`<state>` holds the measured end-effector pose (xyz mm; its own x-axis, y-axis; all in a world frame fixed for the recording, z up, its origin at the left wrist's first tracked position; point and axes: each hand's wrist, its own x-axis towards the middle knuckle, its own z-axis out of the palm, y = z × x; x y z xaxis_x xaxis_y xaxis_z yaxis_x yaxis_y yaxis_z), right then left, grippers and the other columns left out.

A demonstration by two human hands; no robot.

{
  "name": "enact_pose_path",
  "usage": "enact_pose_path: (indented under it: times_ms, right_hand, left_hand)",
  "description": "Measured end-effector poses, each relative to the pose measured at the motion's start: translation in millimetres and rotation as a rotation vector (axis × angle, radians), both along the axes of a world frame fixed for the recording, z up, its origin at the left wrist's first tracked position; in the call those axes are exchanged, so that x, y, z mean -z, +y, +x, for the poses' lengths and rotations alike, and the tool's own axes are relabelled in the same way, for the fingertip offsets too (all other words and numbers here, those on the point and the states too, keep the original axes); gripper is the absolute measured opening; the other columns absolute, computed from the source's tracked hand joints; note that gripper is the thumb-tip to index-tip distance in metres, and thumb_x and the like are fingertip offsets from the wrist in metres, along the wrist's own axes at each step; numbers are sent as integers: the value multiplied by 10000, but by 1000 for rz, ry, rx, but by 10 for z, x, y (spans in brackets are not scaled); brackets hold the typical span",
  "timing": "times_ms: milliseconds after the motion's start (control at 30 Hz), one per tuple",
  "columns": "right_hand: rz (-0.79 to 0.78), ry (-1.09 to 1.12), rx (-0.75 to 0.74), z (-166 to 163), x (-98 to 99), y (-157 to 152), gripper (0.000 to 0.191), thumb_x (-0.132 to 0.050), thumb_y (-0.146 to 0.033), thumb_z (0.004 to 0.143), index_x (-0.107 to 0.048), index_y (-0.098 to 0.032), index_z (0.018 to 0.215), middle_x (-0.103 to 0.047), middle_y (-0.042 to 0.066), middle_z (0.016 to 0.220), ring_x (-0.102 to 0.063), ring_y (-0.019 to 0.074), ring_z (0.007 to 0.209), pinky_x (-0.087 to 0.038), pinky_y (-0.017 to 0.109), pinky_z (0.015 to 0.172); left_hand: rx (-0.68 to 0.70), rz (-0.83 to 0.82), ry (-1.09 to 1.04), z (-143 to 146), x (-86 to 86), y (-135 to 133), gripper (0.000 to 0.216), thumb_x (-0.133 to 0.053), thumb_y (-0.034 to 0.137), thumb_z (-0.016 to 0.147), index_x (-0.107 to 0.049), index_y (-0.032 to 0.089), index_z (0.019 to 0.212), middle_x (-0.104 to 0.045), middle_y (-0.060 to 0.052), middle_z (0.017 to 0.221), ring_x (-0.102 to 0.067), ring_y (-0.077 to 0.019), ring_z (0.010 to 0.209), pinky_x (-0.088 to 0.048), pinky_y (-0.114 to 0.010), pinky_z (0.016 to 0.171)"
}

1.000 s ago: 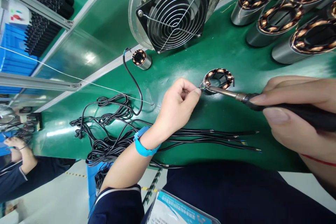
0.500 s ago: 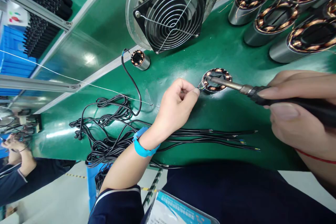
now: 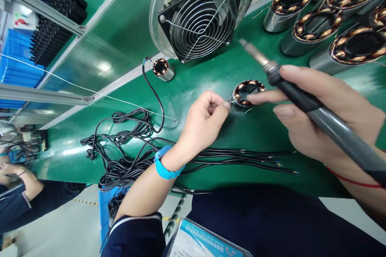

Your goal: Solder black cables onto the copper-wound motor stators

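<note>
A motor stator [image 3: 240,89] with copper windings stands on the green bench in front of me. My left hand [image 3: 206,118] is closed in a pinch on thin wires [image 3: 232,101] at the stator's left edge. In my right hand [image 3: 313,128] is a soldering iron [image 3: 334,125], gripped by its dark handle. The iron's metal tip points up and left, above the bench and apart from the stator. One finger of the right hand stretches out to the stator's inner opening; whether it touches is unclear.
A fan with a wire guard [image 3: 201,32] stands at the back. Several larger stators [image 3: 316,26] crowd the back right. A small stator [image 3: 163,68] with a black cable sits at the back left. Coiled black cables [image 3: 126,168] lie left of me. A co-worker's arm [image 3: 30,180] shows far left.
My right hand has lifted the soldering iron's tip off the stator, tilting it up and away, and moved left with a finger reaching to the stator. The left hand keeps its pinch.
</note>
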<state>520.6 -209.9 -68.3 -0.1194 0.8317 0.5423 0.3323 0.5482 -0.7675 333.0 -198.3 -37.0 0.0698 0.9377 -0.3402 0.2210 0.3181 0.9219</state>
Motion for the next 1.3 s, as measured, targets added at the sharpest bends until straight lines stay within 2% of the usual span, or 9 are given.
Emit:
enact_pose_path:
  times_ms: [100,300,433,567,833,900,1067,1167,1300]
  right_hand:
    - [5,-48,-12,-15,-6,29,526,-590,-165,989,-508,-321,1485,-763,-10,1057,-736,170,1014,-593,343,958]
    - [53,-246,-51,11,-29,78,573,-657,-264,959,-458,-267,1497,-725,54,1202,-652,217,1196,-568,387,982]
    - [48,-278,-46,-6,-6,75,603,-663,-254,949,-437,-308,1505,-740,24,1157,-673,245,1130,-560,431,931]
    - [47,-259,5,-49,-2,61,569,-660,-222,951,-464,-313,1477,-754,8,1069,-692,232,1027,-538,409,892]
    - [-14,-249,64,-183,-6,37,570,-631,-194,948,-447,-366,1460,-722,-25,959,-683,253,976,-525,435,874]
    - [-13,-222,58,-185,-7,37,573,-626,-188,947,-447,-373,1459,-716,-33,936,-684,243,957,-523,429,887]
    - [35,-174,-6,-187,-6,72,575,-663,-208,933,-464,-334,1458,-719,-33,927,-696,216,928,-531,403,891]
    - [28,-132,-16,-203,-4,100,573,-664,-190,922,-480,-335,1445,-702,-41,898,-699,189,910,-559,356,862]
    - [20,-138,-20,-182,-2,126,583,-643,-178,917,-467,-361,1442,-696,-47,893,-705,185,899,-574,354,855]
  left_hand:
    - [6,-3,2,-8,0,-3,189,-621,161,884,-500,205,745,-418,86,532,-338,-55,456,-261,-204,433]
    - [18,15,5,-17,-4,-14,197,-614,149,896,-499,207,746,-419,85,540,-361,-60,466,-270,-209,442]
    - [22,24,2,-14,-15,-11,211,-620,131,896,-502,201,736,-436,80,550,-395,-57,476,-285,-206,449]
    - [18,30,-4,-11,-33,4,211,-623,120,890,-509,194,729,-466,75,565,-411,-55,493,-309,-201,462]
    - [57,33,-46,-32,-10,-19,155,-615,165,898,-542,191,764,-466,76,573,-410,-60,502,-345,-197,481]
    - [54,151,-23,-49,10,-30,132,-613,179,903,-566,190,780,-526,51,643,-462,-72,549,-396,-212,525]
    - [155,665,138,-106,64,-30,117,-642,191,924,-622,193,809,-668,-37,913,-627,-149,907,-514,-302,825]
    - [267,782,292,-134,104,-30,97,-612,207,957,-639,206,863,-677,-47,943,-633,-167,952,-510,-332,867]
    - [296,840,375,-143,132,-37,96,-552,182,971,-627,210,918,-670,-61,984,-619,-173,969,-499,-339,865]
